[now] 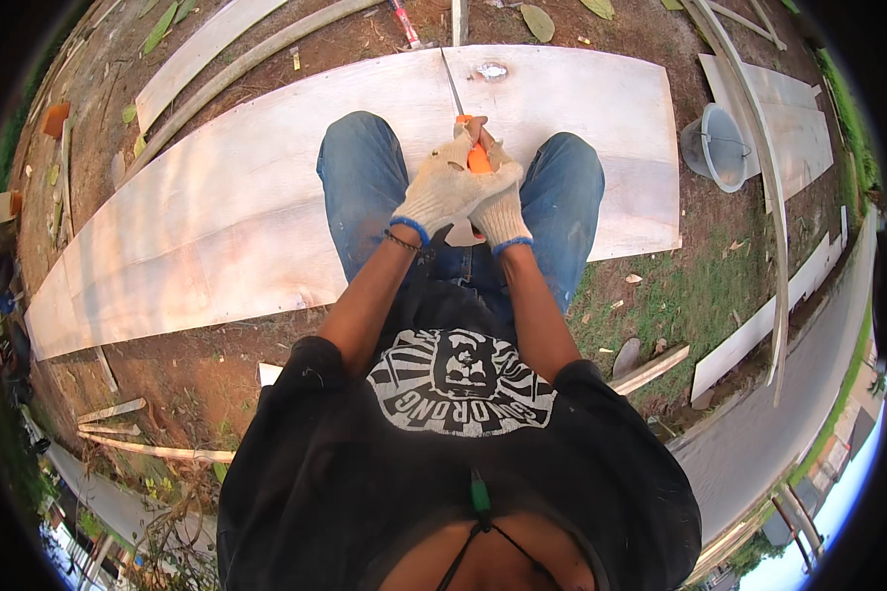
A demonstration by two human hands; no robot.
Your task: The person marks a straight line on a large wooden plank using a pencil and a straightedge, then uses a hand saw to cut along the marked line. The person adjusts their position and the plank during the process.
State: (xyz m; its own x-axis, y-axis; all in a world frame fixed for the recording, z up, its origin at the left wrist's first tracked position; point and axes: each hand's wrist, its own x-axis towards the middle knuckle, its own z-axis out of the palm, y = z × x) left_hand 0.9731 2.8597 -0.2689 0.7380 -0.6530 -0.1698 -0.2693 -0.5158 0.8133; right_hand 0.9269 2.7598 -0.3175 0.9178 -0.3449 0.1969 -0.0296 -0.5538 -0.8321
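Both my hands wear cream knit gloves with blue cuffs and come together between my knees. They are closed around the orange handle of a hand saw [478, 158]. My left hand [442, 187] lies over the near part of the grip, and my right hand [503, 209] wraps it from the right, partly hidden by the left. The saw's thin blade, seen nearly edge-on, points away from me to the far edge of a large pale plywood sheet [217, 236]. My jeans-clad knees are over this sheet. A whitish patch marks its surface right of the blade.
A red-handled tool [404, 24] lies beyond the sheet's far edge, near an upright-running wooden strip [459, 22]. On the right stand a grey bucket [716, 148] and more boards [793, 128], crossed by a long curved strip [765, 148]. Wood offcuts lie on the soil at lower left.
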